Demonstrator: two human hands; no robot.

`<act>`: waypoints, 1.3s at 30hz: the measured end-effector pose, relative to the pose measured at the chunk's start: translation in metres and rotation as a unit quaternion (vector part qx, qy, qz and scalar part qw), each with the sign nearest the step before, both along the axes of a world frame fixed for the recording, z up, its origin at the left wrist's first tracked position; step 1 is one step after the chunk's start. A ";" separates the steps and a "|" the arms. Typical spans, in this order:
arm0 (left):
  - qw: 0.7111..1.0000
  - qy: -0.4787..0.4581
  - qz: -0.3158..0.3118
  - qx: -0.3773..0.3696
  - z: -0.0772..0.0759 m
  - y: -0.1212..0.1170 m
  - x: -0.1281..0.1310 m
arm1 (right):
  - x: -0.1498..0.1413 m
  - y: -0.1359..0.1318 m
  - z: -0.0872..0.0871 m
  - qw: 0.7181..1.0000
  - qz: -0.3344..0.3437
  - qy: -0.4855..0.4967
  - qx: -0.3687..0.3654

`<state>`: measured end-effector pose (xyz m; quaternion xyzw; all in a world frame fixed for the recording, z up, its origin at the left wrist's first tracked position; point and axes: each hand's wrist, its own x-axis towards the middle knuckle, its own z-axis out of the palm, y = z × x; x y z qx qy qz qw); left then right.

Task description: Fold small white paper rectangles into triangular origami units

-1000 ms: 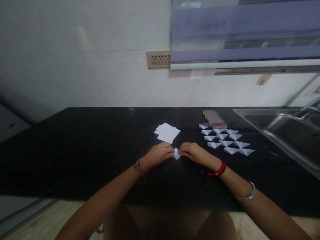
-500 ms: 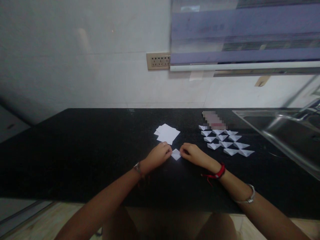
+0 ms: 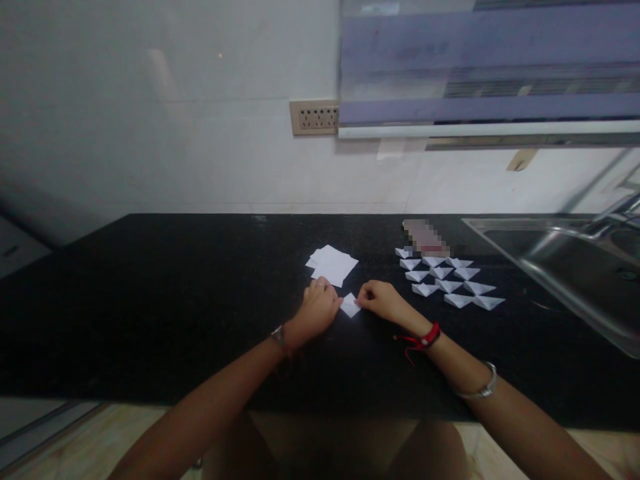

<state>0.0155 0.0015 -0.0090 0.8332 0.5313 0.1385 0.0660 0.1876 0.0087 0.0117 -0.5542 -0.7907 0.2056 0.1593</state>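
A small folded piece of white paper (image 3: pixel 351 306), diamond-shaped, lies on the black countertop between my two hands. My left hand (image 3: pixel 319 308) has its thumb and finger closed at the paper's left corner. At the opposite corner, my right hand (image 3: pixel 383 301) pinches the paper's edge, its other fingers curled in. Just beyond my left hand is a loose stack of white paper squares (image 3: pixel 336 262). To the right, several folded white paper pieces (image 3: pixel 449 287) with pointed ends sit in uneven rows.
A pixelated flat object (image 3: pixel 426 238) lies behind the folded pieces. The metal sink (image 3: pixel 540 270) with its faucet is set in the counter (image 3: pixel 175 300) at the right. A wall with a socket strip (image 3: pixel 315 118) and a purple blind (image 3: pixel 490 67) rises behind.
My left hand's fingers have straightened a little and shifted over the paper's left corner. The crease line on the small paper shows less clearly. The whole view has shifted slightly.
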 end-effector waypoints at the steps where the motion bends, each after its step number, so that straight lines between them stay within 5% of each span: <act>1: 1.000 0.002 0.004 -0.001 0.000 0.000 0.000 | 0.000 0.001 -0.001 1.000 0.000 0.004 -0.004; 13: 0.997 -0.054 0.014 -0.056 0.004 0.005 -0.002 | 0.001 0.003 -0.006 0.999 0.018 0.045 0.007; 21: 0.994 -0.079 0.047 -0.050 0.002 0.003 0.000 | -0.001 -0.014 -0.002 0.988 0.084 -0.063 0.114; 26: 0.994 -0.093 -0.047 0.014 0.000 0.001 -0.004 | -0.002 -0.024 0.003 0.962 0.120 -0.187 0.161; 32: 0.981 -0.033 -0.190 0.026 0.007 0.000 -0.016 | 0.002 -0.027 0.002 0.949 0.170 -0.189 0.186; 39: 0.978 0.041 -0.198 0.044 0.012 -0.007 -0.019 | 0.008 -0.027 0.006 0.948 0.199 -0.180 0.170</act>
